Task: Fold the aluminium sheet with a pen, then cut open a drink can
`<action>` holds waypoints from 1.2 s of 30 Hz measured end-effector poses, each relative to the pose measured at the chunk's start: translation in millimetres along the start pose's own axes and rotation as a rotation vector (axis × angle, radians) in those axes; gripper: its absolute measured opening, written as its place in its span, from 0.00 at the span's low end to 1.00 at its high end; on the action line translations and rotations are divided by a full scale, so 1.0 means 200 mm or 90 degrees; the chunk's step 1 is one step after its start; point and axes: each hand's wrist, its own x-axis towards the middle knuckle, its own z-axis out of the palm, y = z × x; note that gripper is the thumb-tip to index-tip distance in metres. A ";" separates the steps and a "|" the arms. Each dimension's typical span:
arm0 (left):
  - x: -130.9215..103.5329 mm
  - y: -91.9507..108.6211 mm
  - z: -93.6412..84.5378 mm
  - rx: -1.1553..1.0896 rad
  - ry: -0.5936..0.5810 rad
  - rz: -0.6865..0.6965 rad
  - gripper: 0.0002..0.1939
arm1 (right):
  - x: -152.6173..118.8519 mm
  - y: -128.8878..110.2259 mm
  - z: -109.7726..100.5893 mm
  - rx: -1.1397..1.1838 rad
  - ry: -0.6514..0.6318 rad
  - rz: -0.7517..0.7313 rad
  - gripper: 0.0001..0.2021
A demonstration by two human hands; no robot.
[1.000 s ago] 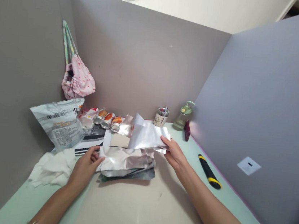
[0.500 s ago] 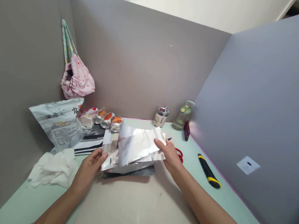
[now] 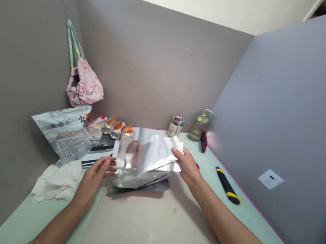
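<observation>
My right hand (image 3: 189, 165) is closed on the right end of several silver foil pouches (image 3: 159, 155), its thumb on top. They fan out over the middle of the table, with some see-through plastic at their left side. My left hand (image 3: 97, 175) is beside that left side, fingers apart; whether the fingertips touch the plastic I cannot tell. Beneath the held pouches lies a dark grey-green bag (image 3: 143, 189), partly hidden. A bit of something red (image 3: 197, 166) shows just behind my right wrist.
At left are a white printed bag (image 3: 68, 138), crumpled white tissue (image 3: 57, 182) and several cans (image 3: 117, 130). A pen holder (image 3: 176, 126), a green bottle (image 3: 199, 126) and a dark phone-like slab (image 3: 203, 141) stand at the back. A black-yellow tool (image 3: 228, 186) lies right. Partition walls surround the table.
My left hand has let go of the pouches' left edge and its fingers have spread. The pouches have shifted slightly right with my right hand, covering most of the red scissor handles.
</observation>
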 end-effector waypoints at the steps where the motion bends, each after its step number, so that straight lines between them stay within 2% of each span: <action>1: 0.02 -0.01 -0.02 0.032 0.016 0.008 0.29 | 0.02 0.00 -0.02 0.010 0.013 0.004 0.17; 5: 0.05 -0.09 -0.04 0.164 0.042 0.026 0.30 | 0.08 0.00 -0.09 0.035 0.049 0.027 0.08; 9: 0.03 -0.15 -0.03 0.238 -0.011 0.021 0.29 | 0.10 0.02 -0.10 0.035 0.059 0.053 0.07; 12: 0.03 -0.18 -0.03 0.247 -0.058 0.014 0.23 | 0.08 0.03 -0.08 0.034 0.057 0.063 0.07; 16: 0.04 -0.17 -0.04 0.209 -0.085 0.017 0.13 | 0.07 0.01 -0.07 0.041 0.046 0.062 0.04; 25: 0.00 -0.02 -0.02 0.012 -0.126 0.012 0.15 | 0.04 -0.01 -0.03 0.010 -0.013 0.056 0.13; 31: -0.03 -0.02 0.05 -0.093 -0.078 -0.022 0.19 | -0.03 -0.01 0.01 -0.014 -0.043 0.060 0.17; 36: -0.06 0.00 0.07 -0.113 -0.035 -0.023 0.22 | -0.06 -0.01 0.05 -0.017 -0.062 0.073 0.20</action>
